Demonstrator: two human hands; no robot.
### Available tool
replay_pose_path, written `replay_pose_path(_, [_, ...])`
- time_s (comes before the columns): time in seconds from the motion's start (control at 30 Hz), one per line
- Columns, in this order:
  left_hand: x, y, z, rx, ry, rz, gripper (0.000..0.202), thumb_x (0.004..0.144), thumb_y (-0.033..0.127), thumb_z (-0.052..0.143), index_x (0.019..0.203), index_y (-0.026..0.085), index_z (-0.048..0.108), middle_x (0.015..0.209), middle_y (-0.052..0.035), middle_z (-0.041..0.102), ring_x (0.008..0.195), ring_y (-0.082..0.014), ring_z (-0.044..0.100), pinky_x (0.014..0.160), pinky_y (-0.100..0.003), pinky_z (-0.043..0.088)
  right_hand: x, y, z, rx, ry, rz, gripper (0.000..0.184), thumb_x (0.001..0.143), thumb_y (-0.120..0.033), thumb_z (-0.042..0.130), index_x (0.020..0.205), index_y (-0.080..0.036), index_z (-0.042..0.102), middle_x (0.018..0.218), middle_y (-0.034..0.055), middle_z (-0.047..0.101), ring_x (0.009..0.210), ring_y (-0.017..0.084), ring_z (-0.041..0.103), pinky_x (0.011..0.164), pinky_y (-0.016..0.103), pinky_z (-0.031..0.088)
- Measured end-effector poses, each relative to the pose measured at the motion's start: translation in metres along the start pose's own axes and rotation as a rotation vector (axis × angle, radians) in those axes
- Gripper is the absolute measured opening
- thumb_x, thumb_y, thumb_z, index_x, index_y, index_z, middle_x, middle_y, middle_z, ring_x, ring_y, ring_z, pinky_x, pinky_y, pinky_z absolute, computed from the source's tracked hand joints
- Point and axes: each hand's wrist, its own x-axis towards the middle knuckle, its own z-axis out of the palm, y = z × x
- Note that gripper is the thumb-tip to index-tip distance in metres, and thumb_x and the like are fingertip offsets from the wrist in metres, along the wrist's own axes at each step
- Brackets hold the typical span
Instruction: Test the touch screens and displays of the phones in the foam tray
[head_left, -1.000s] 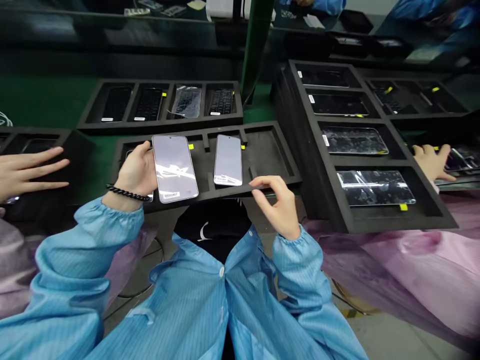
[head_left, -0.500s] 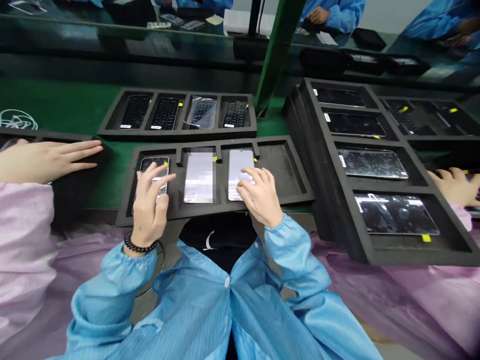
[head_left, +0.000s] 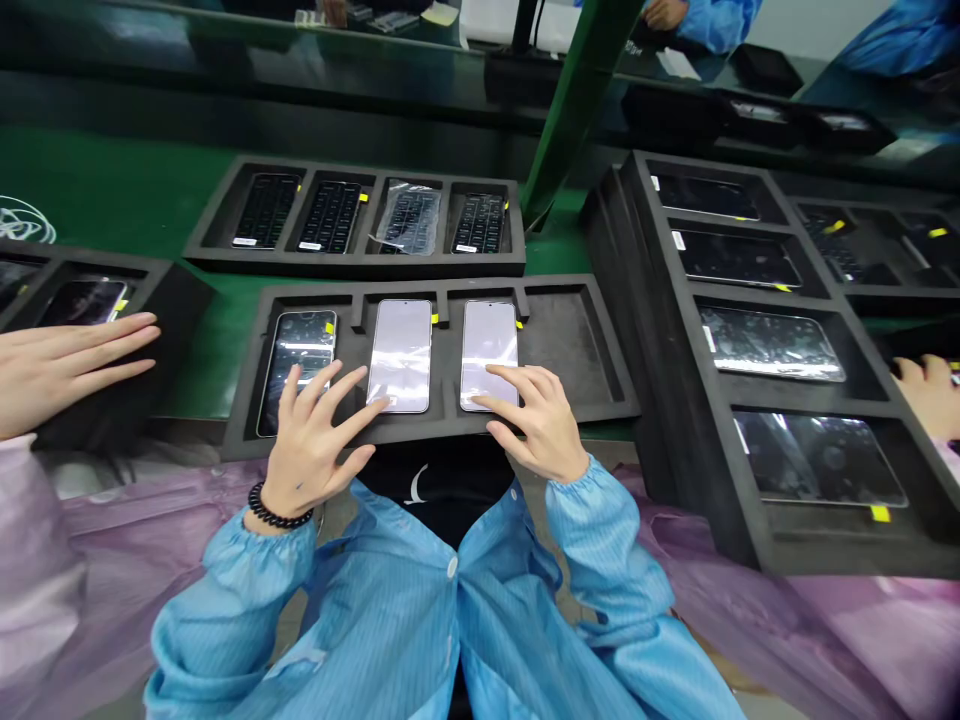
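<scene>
In front of me lies a black foam tray (head_left: 484,425) with compartments. Its left compartment holds a dark-screened smartphone (head_left: 302,350). Beside that is a middle smartphone (head_left: 403,350) with a lit pale screen, and then a right smartphone (head_left: 490,335), also lit pale. My left hand (head_left: 319,430) is open, fingers spread, its index fingertip at the lower edge of the middle smartphone. My right hand (head_left: 536,420) is open too, with fingertips over the lower part of the right smartphone's screen. Yellow tabs stick out beside the phones.
Behind stands another foam tray (head_left: 352,262) with several phones. To the right rises a stack of foam trays (head_left: 720,420), dark phones in the top one. A co-worker's hand (head_left: 75,370) rests by a tray at left; another co-worker's hand (head_left: 926,395) is at far right. A green post (head_left: 577,110) stands behind.
My left hand has moved right and down, from the dark smartphone to the middle one. My right hand has shifted slightly lower on its phone. The left co-worker's hand has moved left.
</scene>
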Motion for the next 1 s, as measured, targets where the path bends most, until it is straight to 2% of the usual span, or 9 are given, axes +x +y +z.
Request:
replay_pose_path(0.07, [-0.0001, -0.0001, 0.0002, 0.02, -0.03, 0.005, 0.05, 0.096, 0.048, 0.041, 0.137, 0.028, 0.061, 0.154, -0.0118, 0.047, 0.148, -0.0356, 0.036, 0.126, -0.063, 0.017, 0.0006, 0.0004, -0.0005, 0.003, -0.023, -0.013, 0.029, 0.098, -0.037, 0.053, 0.115, -0.024, 0.072, 0.136, 0.0091, 0.066, 0.117, 0.027, 0.057, 0.104, 0.047, 0.043])
replay_pose_path(0.17, [-0.0004, 0.0003, 0.0006, 0.019, -0.027, -0.027, 0.057, 0.096, 0.052, 0.038, 0.142, 0.025, 0.057, 0.154, -0.0144, 0.046, 0.148, -0.0359, 0.036, 0.126, -0.062, 0.018, 0.0009, -0.0001, -0.0014, 0.033, -0.046, 0.01, 0.037, 0.097, -0.04, 0.053, 0.126, -0.023, 0.067, 0.137, 0.0097, 0.065, 0.118, 0.027, 0.058, 0.103, 0.048, 0.043])
replay_pose_path(0.27, [0.0, 0.0016, 0.0007, 0.014, -0.033, -0.026, 0.053, 0.095, 0.05, 0.041, 0.138, 0.025, 0.06, 0.152, -0.0135, 0.049, 0.147, -0.0357, 0.037, 0.127, -0.061, 0.017, 0.0011, -0.0007, -0.0019, 0.041, -0.065, 0.007, 0.031, 0.097, -0.04, 0.054, 0.119, -0.025, 0.07, 0.138, 0.0081, 0.065, 0.117, 0.027, 0.058, 0.103, 0.048, 0.043])
replay_pose_path(0.4, [0.0007, 0.0031, 0.0011, 0.018, -0.009, -0.049, 0.055, 0.096, 0.051, 0.038, 0.142, 0.025, 0.057, 0.152, -0.0126, 0.05, 0.145, -0.034, 0.04, 0.127, -0.059, 0.02, 0.0012, -0.0007, -0.0019, 0.039, -0.057, -0.005, 0.038, 0.096, -0.04, 0.054, 0.128, -0.022, 0.065, 0.137, 0.0098, 0.065, 0.116, 0.027, 0.059, 0.102, 0.047, 0.044])
replay_pose_path(0.53, [0.001, 0.003, 0.0016, 0.027, 0.001, -0.027, 0.056, 0.096, 0.051, 0.038, 0.141, 0.025, 0.057, 0.149, -0.0128, 0.052, 0.146, -0.0332, 0.041, 0.126, -0.057, 0.021, 0.0009, -0.0002, -0.0016, 0.028, -0.065, -0.019, 0.033, 0.096, -0.04, 0.055, 0.122, -0.024, 0.068, 0.136, 0.0084, 0.066, 0.115, 0.026, 0.06, 0.101, 0.046, 0.043])
replay_pose_path(0.63, [0.0012, 0.0023, 0.0017, 0.025, 0.021, -0.02, 0.058, 0.096, 0.051, 0.037, 0.143, 0.022, 0.055, 0.148, -0.015, 0.053, 0.145, -0.0334, 0.041, 0.126, -0.056, 0.022, 0.0008, -0.0003, -0.0014, 0.034, -0.071, -0.011, 0.042, 0.096, -0.041, 0.055, 0.133, -0.022, 0.062, 0.137, 0.0091, 0.065, 0.116, 0.026, 0.059, 0.101, 0.045, 0.043])
replay_pose_path(0.73, [0.0011, 0.0022, 0.0016, 0.018, 0.012, 0.005, 0.053, 0.096, 0.047, 0.041, 0.139, 0.024, 0.059, 0.147, -0.0144, 0.054, 0.145, -0.0344, 0.041, 0.126, -0.057, 0.021, 0.0008, -0.0007, -0.0011, 0.028, -0.081, -0.016, 0.036, 0.096, -0.041, 0.056, 0.126, -0.024, 0.066, 0.138, 0.0081, 0.065, 0.116, 0.026, 0.059, 0.102, 0.046, 0.043])
replay_pose_path(0.87, [0.0004, 0.0029, 0.0019, 0.005, 0.026, -0.045, 0.061, 0.096, 0.052, 0.037, 0.147, 0.023, 0.05, 0.149, -0.0141, 0.052, 0.143, -0.0332, 0.044, 0.125, -0.056, 0.025, 0.0005, -0.0008, -0.0005, 0.045, -0.085, 0.001, 0.047, 0.096, -0.043, 0.055, 0.137, -0.022, 0.059, 0.137, 0.0094, 0.065, 0.117, 0.027, 0.059, 0.102, 0.046, 0.043])
replay_pose_path(1.0, [0.0001, 0.0033, 0.0024, 0.041, 0.006, -0.019, 0.052, 0.095, 0.049, 0.039, 0.138, 0.027, 0.06, 0.146, -0.0115, 0.056, 0.142, -0.0324, 0.045, 0.124, -0.056, 0.026, 0.0, -0.0004, 0.0006, 0.025, -0.088, -0.012, 0.034, 0.096, -0.041, 0.056, 0.124, -0.025, 0.067, 0.137, 0.0078, 0.066, 0.116, 0.027, 0.059, 0.101, 0.046, 0.044])
